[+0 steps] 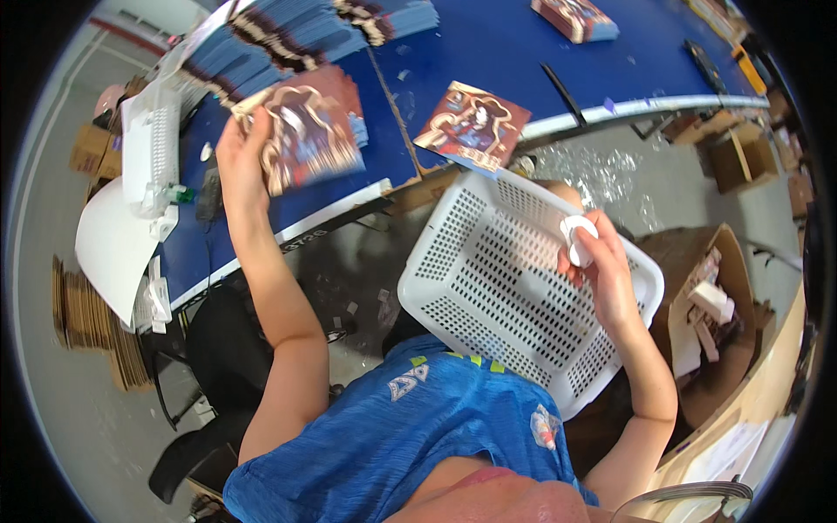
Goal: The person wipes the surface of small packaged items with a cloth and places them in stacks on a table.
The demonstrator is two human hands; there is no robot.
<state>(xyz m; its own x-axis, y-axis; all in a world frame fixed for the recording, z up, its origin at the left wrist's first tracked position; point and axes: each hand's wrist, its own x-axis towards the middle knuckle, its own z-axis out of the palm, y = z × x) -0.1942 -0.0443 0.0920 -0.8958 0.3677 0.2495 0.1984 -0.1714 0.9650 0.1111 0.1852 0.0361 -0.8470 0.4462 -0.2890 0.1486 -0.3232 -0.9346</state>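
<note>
My left hand [245, 157] grips the left edge of a square printed card or sleeve [314, 131], blurred, with more sheets showing behind it. Between the thumb and fingers of my right hand [598, 268] are small white round discs or stickers [580, 240], held above a white perforated plastic basket [412, 287]. No contents can be made out in the basket. A single printed card [474, 124] lies at the blue table's edge, by the basket's upper rim. Rows of stacked printed cards [281, 46] stand at the upper left of the table.
The blue table [484, 39] also bears a small card stack [575, 19], a black strip [562, 95] and a cutter-like tool [705, 65]. At left are a white plastic tray [150, 144] and flattened cardboard [98, 320]. An open carton [726, 327] with scraps stands at right.
</note>
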